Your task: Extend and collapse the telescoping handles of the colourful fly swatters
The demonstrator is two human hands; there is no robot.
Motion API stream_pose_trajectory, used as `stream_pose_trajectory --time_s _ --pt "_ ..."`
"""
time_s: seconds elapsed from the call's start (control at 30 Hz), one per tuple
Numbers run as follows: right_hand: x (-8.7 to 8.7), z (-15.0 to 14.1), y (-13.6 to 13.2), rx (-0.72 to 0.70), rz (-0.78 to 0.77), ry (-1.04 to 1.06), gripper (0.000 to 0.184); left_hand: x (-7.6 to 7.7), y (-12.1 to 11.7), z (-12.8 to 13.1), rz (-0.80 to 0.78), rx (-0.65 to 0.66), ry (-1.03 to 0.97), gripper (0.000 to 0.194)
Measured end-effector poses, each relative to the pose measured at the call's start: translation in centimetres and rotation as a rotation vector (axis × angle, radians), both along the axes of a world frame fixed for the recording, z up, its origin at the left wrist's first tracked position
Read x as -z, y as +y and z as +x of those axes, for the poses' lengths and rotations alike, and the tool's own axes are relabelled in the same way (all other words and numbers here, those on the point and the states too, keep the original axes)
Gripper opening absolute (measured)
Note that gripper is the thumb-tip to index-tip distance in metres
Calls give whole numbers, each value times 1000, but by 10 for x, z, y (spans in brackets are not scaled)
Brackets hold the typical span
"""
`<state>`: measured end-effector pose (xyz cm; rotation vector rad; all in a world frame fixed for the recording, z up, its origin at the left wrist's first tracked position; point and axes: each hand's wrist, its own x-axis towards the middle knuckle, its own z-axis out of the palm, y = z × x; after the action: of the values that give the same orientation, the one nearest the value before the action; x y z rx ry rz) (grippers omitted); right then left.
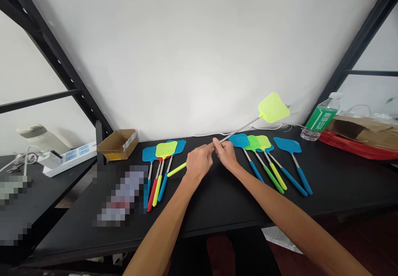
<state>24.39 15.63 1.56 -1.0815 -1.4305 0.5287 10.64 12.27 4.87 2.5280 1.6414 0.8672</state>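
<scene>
A yellow fly swatter (273, 107) is held slantwise above the black table, its head up to the right. Around its yellow handle end my left hand (199, 160) is closed. My right hand (225, 153) grips the thin metal shaft, close beside the left. Several fly swatters lie to the left, among them a yellow one (166, 150), a blue one (176, 146) and one with a red handle (152, 195). To the right lie more, including a green one (254, 143) and a separate blue one (287, 145).
A small cardboard box (118, 144) stands at the back left, near a white power strip (73, 156). On the right are a plastic bottle (321, 117) with a green label and a brown cardboard piece (365, 131) on red material. Black frame posts rise at both sides.
</scene>
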Motion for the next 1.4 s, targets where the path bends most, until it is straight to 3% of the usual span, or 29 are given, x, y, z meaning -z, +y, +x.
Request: stream_pose_trajectory --time_s 0.33,0.7,0.93,1.4 --pt "-2 0 0 28 -6 -22 63 -1 -2 1 -32 -15 -14 39" --pt "-1 0 0 2 -19 2 63 7 4 6 97 -1 48 33" --pt "0 0 0 16 -16 -19 63 3 2 4 -15 5 60 31" --pt "2 4 -3 5 0 9 61 -4 -8 4 -70 -52 31 36"
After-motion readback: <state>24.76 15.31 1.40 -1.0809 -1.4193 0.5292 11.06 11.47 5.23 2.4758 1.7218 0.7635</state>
